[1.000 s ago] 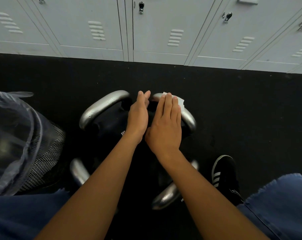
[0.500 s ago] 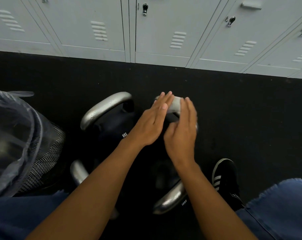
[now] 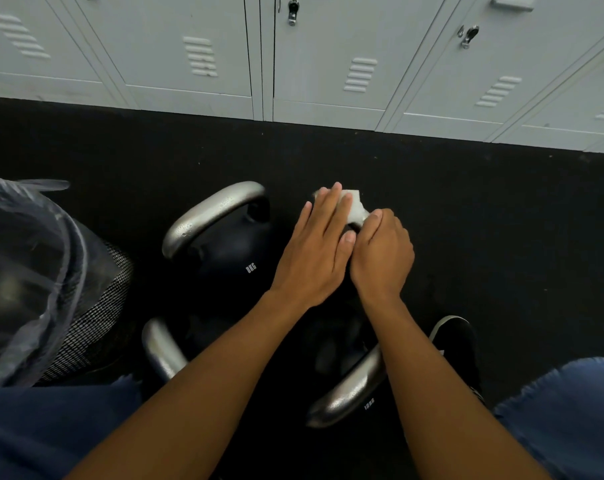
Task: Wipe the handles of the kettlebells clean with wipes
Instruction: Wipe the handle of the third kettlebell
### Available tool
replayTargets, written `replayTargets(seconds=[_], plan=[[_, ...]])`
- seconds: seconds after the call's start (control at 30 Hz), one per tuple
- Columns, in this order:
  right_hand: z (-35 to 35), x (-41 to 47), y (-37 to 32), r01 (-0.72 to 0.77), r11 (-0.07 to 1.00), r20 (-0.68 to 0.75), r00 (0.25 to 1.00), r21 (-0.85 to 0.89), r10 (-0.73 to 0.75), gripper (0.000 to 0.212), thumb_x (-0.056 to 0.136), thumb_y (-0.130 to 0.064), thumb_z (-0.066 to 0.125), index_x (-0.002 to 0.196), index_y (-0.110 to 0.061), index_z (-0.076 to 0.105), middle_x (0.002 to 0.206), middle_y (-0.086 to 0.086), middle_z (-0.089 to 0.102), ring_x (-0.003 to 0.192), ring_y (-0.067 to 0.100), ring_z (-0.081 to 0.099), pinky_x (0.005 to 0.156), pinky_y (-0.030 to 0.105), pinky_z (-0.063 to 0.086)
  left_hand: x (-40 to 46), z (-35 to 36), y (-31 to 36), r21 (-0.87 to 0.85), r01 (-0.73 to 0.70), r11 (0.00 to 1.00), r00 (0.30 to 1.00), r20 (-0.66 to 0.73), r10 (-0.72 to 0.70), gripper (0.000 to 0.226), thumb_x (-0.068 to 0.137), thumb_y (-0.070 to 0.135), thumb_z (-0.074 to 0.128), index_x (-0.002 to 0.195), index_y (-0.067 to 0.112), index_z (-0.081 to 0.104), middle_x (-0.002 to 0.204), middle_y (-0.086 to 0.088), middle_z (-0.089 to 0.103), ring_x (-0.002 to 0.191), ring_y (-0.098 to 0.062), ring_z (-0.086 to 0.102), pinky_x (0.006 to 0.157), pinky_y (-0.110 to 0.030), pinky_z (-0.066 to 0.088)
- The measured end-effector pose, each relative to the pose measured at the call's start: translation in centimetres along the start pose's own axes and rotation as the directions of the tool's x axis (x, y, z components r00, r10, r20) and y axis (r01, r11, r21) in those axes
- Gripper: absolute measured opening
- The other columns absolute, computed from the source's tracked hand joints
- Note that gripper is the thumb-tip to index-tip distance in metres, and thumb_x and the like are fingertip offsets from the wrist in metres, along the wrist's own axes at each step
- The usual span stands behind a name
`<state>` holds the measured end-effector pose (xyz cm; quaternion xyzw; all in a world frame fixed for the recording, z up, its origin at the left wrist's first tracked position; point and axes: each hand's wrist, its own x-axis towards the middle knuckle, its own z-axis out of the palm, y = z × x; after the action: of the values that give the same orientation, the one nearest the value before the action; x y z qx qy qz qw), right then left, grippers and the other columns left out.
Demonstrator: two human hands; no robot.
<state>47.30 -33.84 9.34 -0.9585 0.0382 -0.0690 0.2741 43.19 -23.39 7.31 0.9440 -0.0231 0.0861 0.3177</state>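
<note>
Several black kettlebells with silver handles stand on the black floor. A white wipe (image 3: 355, 206) lies over the far right kettlebell's handle, which is mostly hidden. My left hand (image 3: 316, 247) lies flat on the wipe with straight fingers. My right hand (image 3: 381, 252) curls round the wipe and the handle beside it. The far left kettlebell handle (image 3: 210, 213) is bare and shows droplets. Two nearer handles, one at the left (image 3: 162, 348) and one at the right (image 3: 349, 389), show under my forearms.
A mesh bin with a clear plastic liner (image 3: 34, 278) stands at the left. Grey lockers (image 3: 293, 64) line the far edge of the floor. My black shoe (image 3: 456, 344) is at the right, and my blue-clad knees fill the bottom corners.
Both hands have moved to the right along the far right handle. My right hand has gone from flat to curled round the wipe and handle. My left hand stays flat.
</note>
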Motion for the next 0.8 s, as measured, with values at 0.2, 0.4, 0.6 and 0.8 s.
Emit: replayTargets(seconds=[0.2,0.4,0.6,0.8], plan=[[0.6,0.4,0.3,-0.012,1.0,-0.05,0.999,0.021,0.013,0.041,0.097,-0.04,0.019,0.079,-0.022,0.051,0.069,-0.005,0.052,0.06,0.014,0.049,0.061,0.037,0.044,0.0,0.6,0.6,0.033,-0.015,0.999,1.0,-0.023,0.016,0.059,0.108,0.033,0.024,0.16,0.005,0.023,0.17,-0.011,0.016,0.158,-0.021,0.008,0.129,-0.041,0.007],[1.2,0.4,0.4,-0.02,0.999,-0.113,0.994,-0.033,0.016,0.038,0.099,-0.035,0.024,0.077,-0.019,0.051,0.069,-0.002,0.053,0.059,0.016,0.048,0.059,0.032,0.033,3.4,-0.2,-1.0,-0.05,0.116,0.992,0.993,0.01,-0.116,0.064,0.107,0.044,0.014,0.155,0.007,0.034,0.166,-0.007,0.029,0.158,-0.017,0.01,0.129,-0.039,0.005],[1.6,0.5,0.7,-0.039,0.999,-0.147,0.988,-0.012,0.037,0.042,0.098,-0.034,0.026,0.077,-0.016,0.057,0.068,-0.003,0.052,0.059,0.018,0.05,0.057,0.033,0.034,0.9,0.0,-0.5,-0.109,0.062,0.992,0.997,-0.029,-0.065,0.059,0.108,0.036,0.022,0.159,0.007,0.025,0.168,-0.006,0.022,0.157,-0.016,0.012,0.129,-0.036,0.005],[1.9,0.5,0.7,-0.022,0.999,-0.2,0.98,-0.028,0.016,0.04,0.101,-0.03,0.032,0.077,-0.016,0.06,0.066,-0.006,0.048,0.058,0.015,0.047,0.056,0.029,0.031,3.6,-0.3,-1.4,-0.122,0.163,0.979,0.987,0.027,-0.161,0.059,0.106,0.042,0.016,0.151,0.01,0.037,0.16,-0.005,0.037,0.154,-0.017,0.021,0.129,-0.037,0.007]])
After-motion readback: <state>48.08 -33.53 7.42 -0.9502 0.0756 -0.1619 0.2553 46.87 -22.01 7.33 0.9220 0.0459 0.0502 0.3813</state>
